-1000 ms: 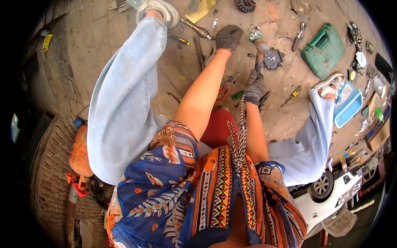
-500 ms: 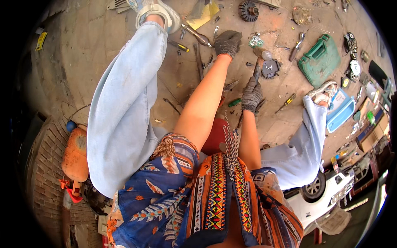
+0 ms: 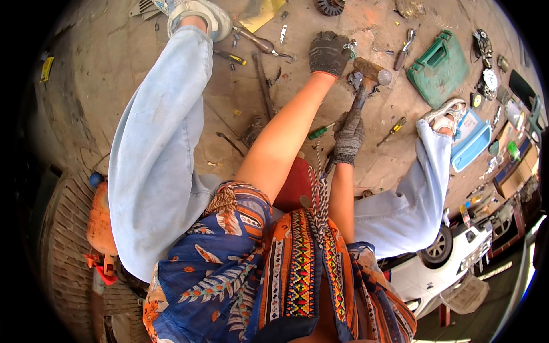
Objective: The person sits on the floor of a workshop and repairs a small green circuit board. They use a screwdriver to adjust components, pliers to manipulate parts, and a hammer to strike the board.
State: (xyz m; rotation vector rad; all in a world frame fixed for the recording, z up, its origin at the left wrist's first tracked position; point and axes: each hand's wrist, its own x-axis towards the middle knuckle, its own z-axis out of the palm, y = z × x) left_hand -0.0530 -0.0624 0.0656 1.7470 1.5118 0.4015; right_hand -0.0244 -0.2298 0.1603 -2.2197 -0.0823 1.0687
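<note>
My left hand (image 3: 328, 55), in a dark grey knit glove, is closed, its curled fingers at a small green-and-silver circuit board (image 3: 351, 48). The fingers cover part of the board. My right hand (image 3: 349, 139), gloved the same way, grips the dark handle of a hammer (image 3: 372, 71). The hammer's brown head with a shiny round face hangs over a dark plastic housing (image 3: 356, 79), hiding most of it. A green-handled screwdriver (image 3: 317, 132) lies left of my right hand, and a yellow-and-black screwdriver (image 3: 392, 131) to its right.
At the right are a ratchet wrench (image 3: 405, 50), a green plastic case (image 3: 439, 70) and a blue tray (image 3: 472, 147). Left of my left hand lie a metal bar (image 3: 262, 86), a yellow-handled tool (image 3: 230, 56) and a wooden-handled tool (image 3: 258, 42). A red seat (image 3: 294, 186) is below my arms.
My left hand has moved right onto the circuit board. The hammer has turned, and its head now covers much of the dark housing. The whole view has shifted slightly.
</note>
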